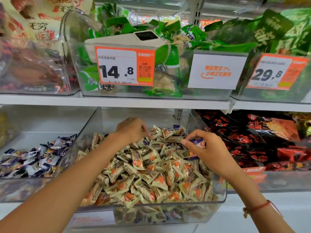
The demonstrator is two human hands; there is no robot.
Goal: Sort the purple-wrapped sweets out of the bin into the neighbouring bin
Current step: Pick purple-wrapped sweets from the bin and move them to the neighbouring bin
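Nearest, on the right wrist, a red string bracelet (257, 206). Just beyond, a clear bin (223, 194) heaped with cream-and-orange wrapped sweets (151, 174), both forearms reaching in over its front rim. Right hand (207, 148) raised above the pile on the bin's right side, fingers curled, thumb and fingertips pinching a purple-wrapped sweet (197, 142) clear of the heap. Left hand (133, 129) further back, knuckles up, fingers bent down into the sweets near the rear of the pile (whether anything is gripped there: cannot tell). A few more purple wrappers among the cream ones, one at the back (176, 127) and one just under the right hand. To the left, touching side by side, the neighbouring bin (10, 187) with a layer of purple-and-white sweets (33, 160). To the right, a bin of red-and-black packets (262, 140). Above, on the next shelf, green packets (170, 52) in a clear bin behind an orange price tag (124, 66) reading 14.8, a white card (217, 71), and another orange tag (276, 73) reading 29.8.
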